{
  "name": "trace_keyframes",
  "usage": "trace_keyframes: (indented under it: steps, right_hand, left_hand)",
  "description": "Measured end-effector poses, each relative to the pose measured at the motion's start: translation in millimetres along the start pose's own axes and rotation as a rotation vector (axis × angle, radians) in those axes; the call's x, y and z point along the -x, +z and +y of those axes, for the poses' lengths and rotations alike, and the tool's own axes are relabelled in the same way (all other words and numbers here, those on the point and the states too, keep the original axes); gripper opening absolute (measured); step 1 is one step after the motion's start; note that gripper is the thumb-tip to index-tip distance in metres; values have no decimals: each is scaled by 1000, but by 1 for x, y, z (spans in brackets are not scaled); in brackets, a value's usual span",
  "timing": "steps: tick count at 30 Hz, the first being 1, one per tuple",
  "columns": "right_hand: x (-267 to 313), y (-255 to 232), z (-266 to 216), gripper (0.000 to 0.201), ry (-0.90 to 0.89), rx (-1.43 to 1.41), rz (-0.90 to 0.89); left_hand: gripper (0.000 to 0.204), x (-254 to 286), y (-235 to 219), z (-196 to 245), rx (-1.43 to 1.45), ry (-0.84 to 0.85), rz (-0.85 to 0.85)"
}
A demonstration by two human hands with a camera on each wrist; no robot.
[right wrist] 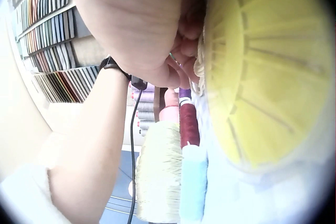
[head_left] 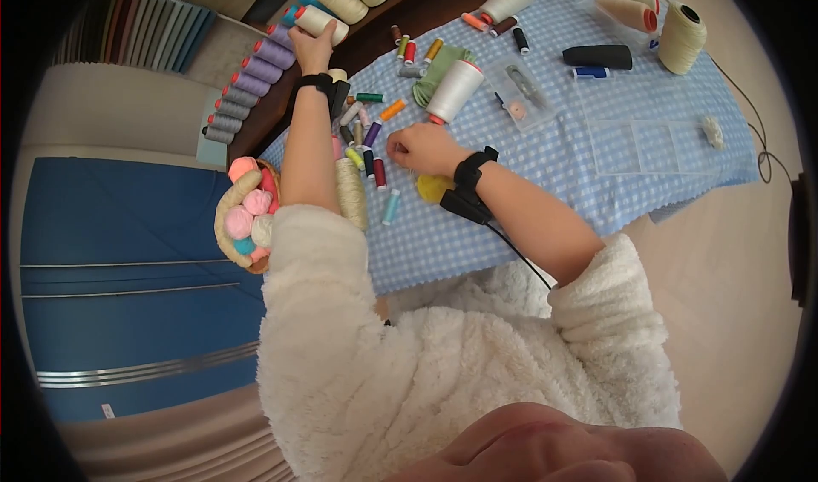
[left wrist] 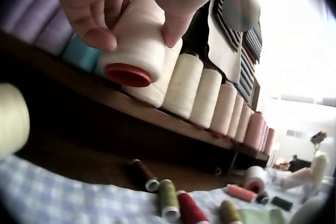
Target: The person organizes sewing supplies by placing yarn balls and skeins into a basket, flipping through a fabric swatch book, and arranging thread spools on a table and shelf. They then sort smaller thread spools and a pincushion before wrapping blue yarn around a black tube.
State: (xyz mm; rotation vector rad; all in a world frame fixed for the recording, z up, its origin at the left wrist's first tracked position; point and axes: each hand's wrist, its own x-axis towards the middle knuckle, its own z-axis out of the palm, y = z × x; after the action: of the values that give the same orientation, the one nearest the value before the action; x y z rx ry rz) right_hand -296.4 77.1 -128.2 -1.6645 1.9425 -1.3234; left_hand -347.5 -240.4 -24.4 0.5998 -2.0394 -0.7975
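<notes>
My left hand (head_left: 312, 51) is up at the shelf along the table's far left side, gripping a white thread cone (left wrist: 137, 43) between thumb and fingers. The cone's red base (left wrist: 127, 75) faces the left wrist camera, and cream cones (left wrist: 184, 85) stand in a row beside it. My right hand (head_left: 430, 148) rests low over the checked cloth with its fingers loosely curled and nothing seen in them. Close by it are a yellow round pin case (right wrist: 273, 66), a dark red spool (right wrist: 189, 124), a light blue spool (right wrist: 193, 182) and a large white cone (head_left: 455, 90).
Several small spools lie scattered on the blue checked cloth (head_left: 494, 218). A basket of yarn balls (head_left: 228, 226) stands at the left edge. Purple cones (head_left: 264, 63) line the shelf. Toward the right are a clear box (head_left: 532, 99), a black object (head_left: 598, 56) and a cream cone (head_left: 682, 39).
</notes>
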Motion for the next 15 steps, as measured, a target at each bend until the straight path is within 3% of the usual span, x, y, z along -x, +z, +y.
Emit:
trace_keyframes:
  steps: [2, 5, 8, 11, 13, 15]
  right_hand:
    - [-1, 1, 2, 17, -18, -7, -8]
    - [-2, 0, 3, 17, -21, -3, -7]
    - [1, 0, 0, 17, -4, 8, -6]
    - [-1, 1, 2, 16, -24, -5, 14]
    - [0, 2, 1, 14, -22, 7, 33]
    - [0, 1, 0, 14, -17, -1, 28]
  left_hand:
    - [72, -20, 6, -25, -184, 137, 62]
    - [72, -22, 7, -24, 11, -19, -13]
    - [68, -9, 13, -23, -3, -142, 111]
    - [62, 11, 21, -17, -446, 202, 105]
    - [57, 58, 31, 54, -168, -35, -486]
    - [57, 98, 39, 91, -69, -43, -977]
